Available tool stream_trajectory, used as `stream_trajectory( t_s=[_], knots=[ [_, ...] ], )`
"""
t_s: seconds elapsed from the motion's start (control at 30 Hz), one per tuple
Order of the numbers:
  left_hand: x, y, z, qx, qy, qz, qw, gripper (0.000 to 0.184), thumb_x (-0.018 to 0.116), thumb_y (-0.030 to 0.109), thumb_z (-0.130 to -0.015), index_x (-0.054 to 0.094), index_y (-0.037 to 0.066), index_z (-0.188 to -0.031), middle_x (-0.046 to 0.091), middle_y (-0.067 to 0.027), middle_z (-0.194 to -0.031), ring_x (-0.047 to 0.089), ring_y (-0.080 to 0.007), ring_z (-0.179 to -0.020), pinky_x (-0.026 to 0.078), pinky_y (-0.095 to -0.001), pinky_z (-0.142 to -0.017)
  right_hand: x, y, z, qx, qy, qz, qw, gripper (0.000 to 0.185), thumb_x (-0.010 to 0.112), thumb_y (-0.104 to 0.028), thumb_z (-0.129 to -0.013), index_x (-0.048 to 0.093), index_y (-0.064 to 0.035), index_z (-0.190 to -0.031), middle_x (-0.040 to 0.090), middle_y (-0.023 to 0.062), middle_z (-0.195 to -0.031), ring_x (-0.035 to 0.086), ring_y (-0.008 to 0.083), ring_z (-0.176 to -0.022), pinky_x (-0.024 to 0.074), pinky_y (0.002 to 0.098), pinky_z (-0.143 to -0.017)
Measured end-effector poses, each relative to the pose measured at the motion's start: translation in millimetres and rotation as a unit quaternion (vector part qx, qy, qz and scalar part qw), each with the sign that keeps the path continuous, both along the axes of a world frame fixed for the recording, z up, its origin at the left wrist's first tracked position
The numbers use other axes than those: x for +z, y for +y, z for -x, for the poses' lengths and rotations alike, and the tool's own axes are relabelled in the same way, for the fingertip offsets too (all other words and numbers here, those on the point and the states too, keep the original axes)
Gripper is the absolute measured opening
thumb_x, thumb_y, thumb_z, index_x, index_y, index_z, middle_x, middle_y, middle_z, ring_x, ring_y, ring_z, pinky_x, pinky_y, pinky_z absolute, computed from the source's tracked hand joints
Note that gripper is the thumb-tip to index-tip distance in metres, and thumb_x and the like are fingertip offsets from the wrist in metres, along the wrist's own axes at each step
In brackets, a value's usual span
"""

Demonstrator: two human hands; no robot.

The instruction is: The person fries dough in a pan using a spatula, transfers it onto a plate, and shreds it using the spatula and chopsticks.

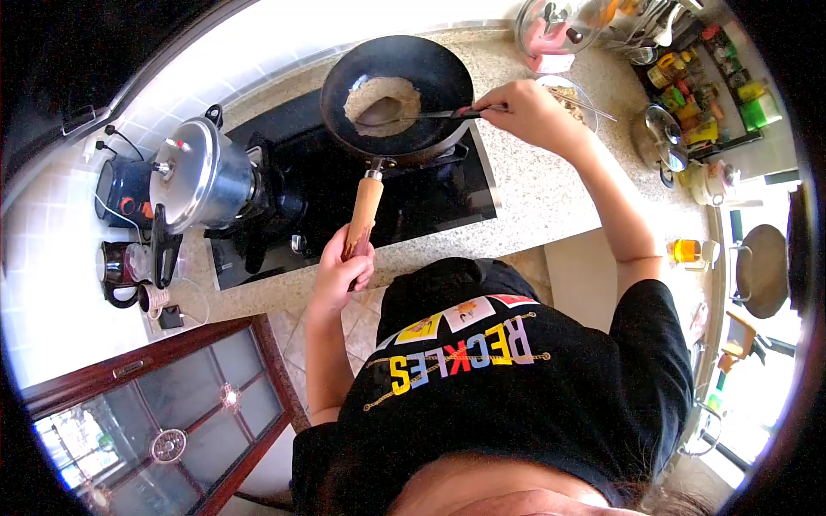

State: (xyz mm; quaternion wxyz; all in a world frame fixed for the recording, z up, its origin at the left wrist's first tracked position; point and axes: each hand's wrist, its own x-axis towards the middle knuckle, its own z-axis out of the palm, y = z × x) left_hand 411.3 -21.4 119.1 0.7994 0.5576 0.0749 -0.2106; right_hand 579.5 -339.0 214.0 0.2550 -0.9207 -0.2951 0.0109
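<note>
A black wok (430,73) sits over the stove's right side, tilted a little. My left hand (338,267) is wrapped round its wooden handle (366,206). Pale beige, powdery or pasty food (391,89) lies in the bottom of the wok. In my right hand (538,116) I grip the dark handle of a ladle (379,111), whose rounded bowl rests in the food. A bowl (575,90) of brownish food, with chopsticks across it, stands on the counter just behind my right hand and is partly hidden by it.
A pressure cooker (200,176) stands on the left of the black stove (404,206). Behind it is a dark appliance (123,191) with a cord. To the right are a lidded pot (658,136) and several spice jars (688,95). A glass-paned door (172,421) is at lower left.
</note>
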Motion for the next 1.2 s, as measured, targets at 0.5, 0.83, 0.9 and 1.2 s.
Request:
stream_trajectory(
  t_s=[0.5,0.83,0.9,1.2],
  knots=[
    [2,1,0,0.004,0.019,0.002,1.0,0.049,0.053,0.001,-0.075,0.047,0.002,-0.123,0.05,-0.0035,-0.075,0.043,-0.0075,-0.05,0.033,-0.0212,-0.041,35,-9,4,-0.025,-0.064,0.134,0.989,0.02,0.061,-0.014,-0.081,0.07,-0.0051,-0.097,0.065,0.0161,-0.076,0.063,0.0317,-0.071,0.05,0.0396,-0.067],
    [-1,1,0,0.007,0.015,0.008,1.0,0.049,0.054,0.002,-0.075,0.045,0.002,-0.123,0.051,-0.0037,-0.075,0.043,-0.0078,-0.05,0.033,-0.0215,-0.041,-5,-6,-13,0.058,-0.089,0.044,0.993,0.02,0.062,-0.014,-0.083,0.069,-0.0018,-0.097,0.064,0.0166,-0.072,0.061,0.0287,-0.063,0.0477,0.0362,-0.062],
    [0,1,0,0.006,0.015,0.001,1.0,0.049,0.054,0.002,-0.075,0.044,0.002,-0.123,0.051,-0.0038,-0.076,0.043,-0.0079,-0.05,0.032,-0.0216,-0.041,5,1,-11,0.027,-0.032,0.027,0.999,0.019,0.061,-0.013,-0.084,0.07,-0.002,-0.097,0.063,0.0172,-0.071,0.061,0.0284,-0.062,0.0478,0.0355,-0.06],
    [0,1,0,0.001,0.018,0.001,1.0,0.052,0.055,0.003,-0.075,0.046,0.002,-0.126,0.051,-0.0035,-0.075,0.043,-0.0081,-0.049,0.032,-0.0225,-0.04,-19,-1,-15,-0.018,-0.041,0.059,0.997,0.021,0.059,-0.014,-0.083,0.071,-0.008,-0.1,0.065,0.0165,-0.078,0.063,0.0333,-0.073,0.0505,0.0404,-0.068]
  ],
)
